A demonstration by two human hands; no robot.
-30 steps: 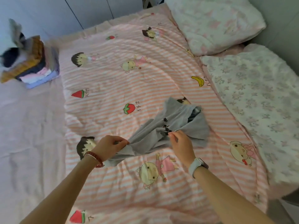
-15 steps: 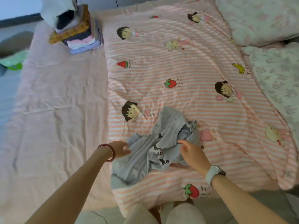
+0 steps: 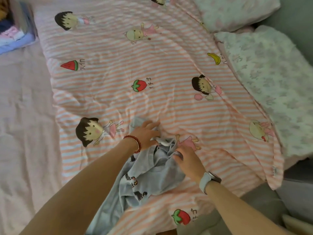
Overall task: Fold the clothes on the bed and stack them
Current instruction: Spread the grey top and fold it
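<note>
The left hand [image 3: 147,133] lies on the far end of the grey shirt [image 3: 149,177], fingers spread fairly straight over the cloth, thumb side near a white edge of fabric; whether any finger hooks that edge is hidden under the palm. The right hand [image 3: 188,161] rests on the shirt's right side with fingers curled down into a bunched fold, gripping it, though the fingertips are blurred. A red bead bracelet [image 3: 135,144] circles the left wrist, a pale watch [image 3: 207,181] the right. The shirt is crumpled, light grey-blue with small dark printed figures, lying near the foot of the bed on a pink-striped cartoon cover [image 3: 152,68]; its lower part runs under the left forearm and out of view at the bottom edge. At the far left corner, a stack of folded clothes [image 3: 15,33] is cut off by the frame. A floral pillow [image 3: 235,12] and floral quilt [image 3: 271,82] lie on the right.
</note>
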